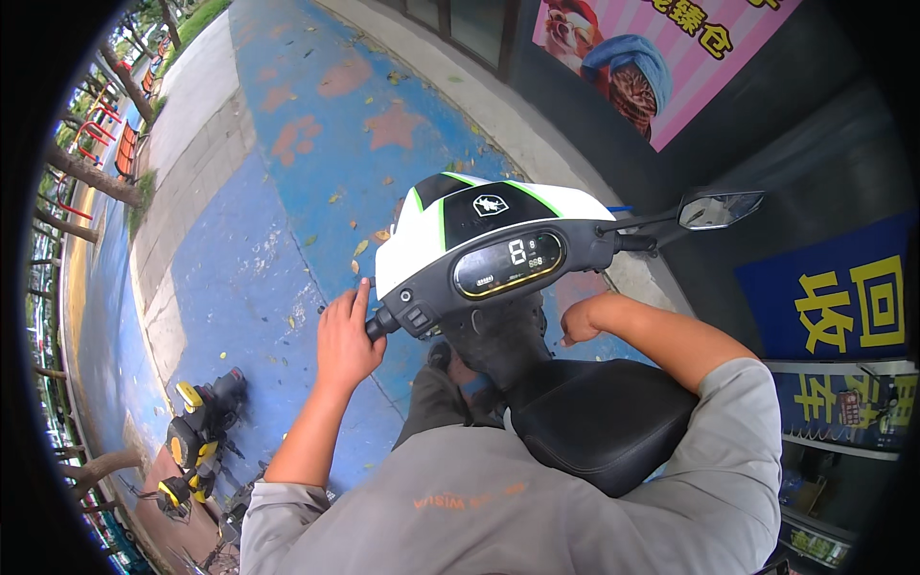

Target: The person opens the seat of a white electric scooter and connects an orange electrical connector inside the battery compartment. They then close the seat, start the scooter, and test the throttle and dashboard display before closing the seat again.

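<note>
A white and black electric scooter [395, 251] with green trim stands in front of me, its dashboard display [508, 265] lit. My left hand [347, 335] is closed at the left handlebar grip [381, 324], the index finger reaching forward past it. The undersides of those fingers are hidden. My right hand [581, 320] hangs low beside the scooter's front column [498, 335], below the right handlebar grip [634, 243]. Its fingers curl downward, and whatever they hold, if anything, does not show. The black seat [604, 417] lies between my body and right arm.
A rear-view mirror [721, 210] sticks out at the right, close to a dark shopfront wall with a pink poster [661, 57] and a blue sign [834, 287]. A black and yellow two-wheeler [192, 436] stands at left. Painted blue pavement [240, 240] stretches ahead, with trees beyond.
</note>
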`<move>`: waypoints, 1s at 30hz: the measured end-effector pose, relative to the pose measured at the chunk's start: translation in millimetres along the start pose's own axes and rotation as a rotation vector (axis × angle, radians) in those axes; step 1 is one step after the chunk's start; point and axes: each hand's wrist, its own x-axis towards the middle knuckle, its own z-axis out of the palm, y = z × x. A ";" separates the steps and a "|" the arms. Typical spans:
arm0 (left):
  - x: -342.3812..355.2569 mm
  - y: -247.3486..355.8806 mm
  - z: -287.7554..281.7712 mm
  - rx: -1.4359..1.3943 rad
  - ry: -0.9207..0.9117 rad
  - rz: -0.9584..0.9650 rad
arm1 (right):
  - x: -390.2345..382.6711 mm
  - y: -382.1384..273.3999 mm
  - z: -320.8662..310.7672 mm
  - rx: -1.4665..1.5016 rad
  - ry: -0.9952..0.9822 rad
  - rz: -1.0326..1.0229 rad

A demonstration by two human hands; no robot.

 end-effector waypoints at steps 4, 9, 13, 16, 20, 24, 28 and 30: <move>0.0 -1.1 2.5 -0.004 0.013 0.013 | -154.9 -20.6 12.3 0.248 0.267 -0.039; -1.9 -1.5 8.5 0.027 0.026 0.003 | -270.7 -94.6 88.4 0.450 0.807 -0.210; -3.4 -0.5 7.3 0.039 0.043 0.005 | -272.7 -119.9 123.7 0.441 1.219 -0.128; -3.2 -1.2 11.8 0.039 0.044 -0.005 | -270.1 -127.1 131.3 0.515 1.392 -0.064; -3.2 -1.1 11.5 0.044 0.040 -0.020 | -261.9 -136.7 130.6 0.525 1.488 -0.045; -5.2 -1.6 12.2 0.030 0.050 -0.022 | -254.3 -131.6 126.5 0.530 1.546 -0.037; -5.9 0.8 9.3 0.018 0.052 -0.036 | -250.3 -128.5 123.7 0.539 1.569 -0.039; -5.7 1.8 9.0 0.014 0.058 -0.037 | -250.5 -130.6 122.0 0.529 1.573 -0.041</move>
